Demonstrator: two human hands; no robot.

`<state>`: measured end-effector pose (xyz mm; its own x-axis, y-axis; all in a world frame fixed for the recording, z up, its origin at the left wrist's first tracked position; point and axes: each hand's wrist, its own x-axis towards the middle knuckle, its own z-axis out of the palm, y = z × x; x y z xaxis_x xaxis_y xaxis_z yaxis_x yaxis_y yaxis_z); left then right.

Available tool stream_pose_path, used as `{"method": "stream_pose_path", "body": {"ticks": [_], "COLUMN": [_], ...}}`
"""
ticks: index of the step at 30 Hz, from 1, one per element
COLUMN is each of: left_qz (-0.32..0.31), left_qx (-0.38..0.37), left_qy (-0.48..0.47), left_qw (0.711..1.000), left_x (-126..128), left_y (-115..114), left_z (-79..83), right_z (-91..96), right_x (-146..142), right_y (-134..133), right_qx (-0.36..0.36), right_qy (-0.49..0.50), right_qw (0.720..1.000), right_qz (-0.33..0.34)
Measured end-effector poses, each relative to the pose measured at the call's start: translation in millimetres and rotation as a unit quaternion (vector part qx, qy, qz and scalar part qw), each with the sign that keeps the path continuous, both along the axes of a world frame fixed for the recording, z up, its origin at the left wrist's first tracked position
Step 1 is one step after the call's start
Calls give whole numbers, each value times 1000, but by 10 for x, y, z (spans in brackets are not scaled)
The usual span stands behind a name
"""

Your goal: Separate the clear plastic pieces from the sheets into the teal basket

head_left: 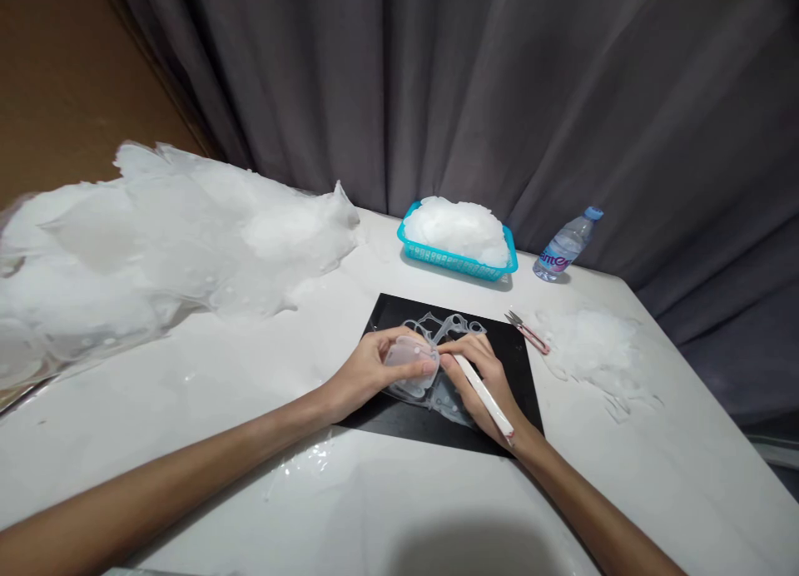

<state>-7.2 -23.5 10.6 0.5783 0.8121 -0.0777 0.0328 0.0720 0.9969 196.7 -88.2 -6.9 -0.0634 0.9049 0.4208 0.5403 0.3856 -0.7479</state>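
My left hand (368,368) is closed on a small translucent plastic piece (409,355) over a black mat (518,368) in the middle of the white table. My right hand (483,376) grips a white pen-like tool (483,389), its tip meeting the piece beside my left fingers. Under both hands lies a clear plastic sheet with cut-out shapes (446,326) on the mat.
A big heap of translucent plastic sheets (162,243) fills the table's left. A turquoise basket (459,264) piled with white pieces stands at the back, a water bottle (565,247) to its right. Small pink snips (529,333) and a scrap pile (593,347) lie right of the mat.
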Motion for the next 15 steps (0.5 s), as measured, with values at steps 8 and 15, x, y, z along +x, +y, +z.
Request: {"method": "stream_pose_path", "body": {"ticks": [8, 15], "left_qz": [-12, -18], "left_qx": [-14, 88], "left_qy": [10, 59], "left_qw": [1000, 994], "left_x": [-20, -13], "left_y": [2, 2], "left_z": [-10, 57], "right_z": [-58, 26], "right_x": [35, 14], "right_y": [18, -4], "right_qx": [-6, 17], "right_qy": [-2, 8], "right_qw": [999, 999], "right_qz": [36, 28]}}
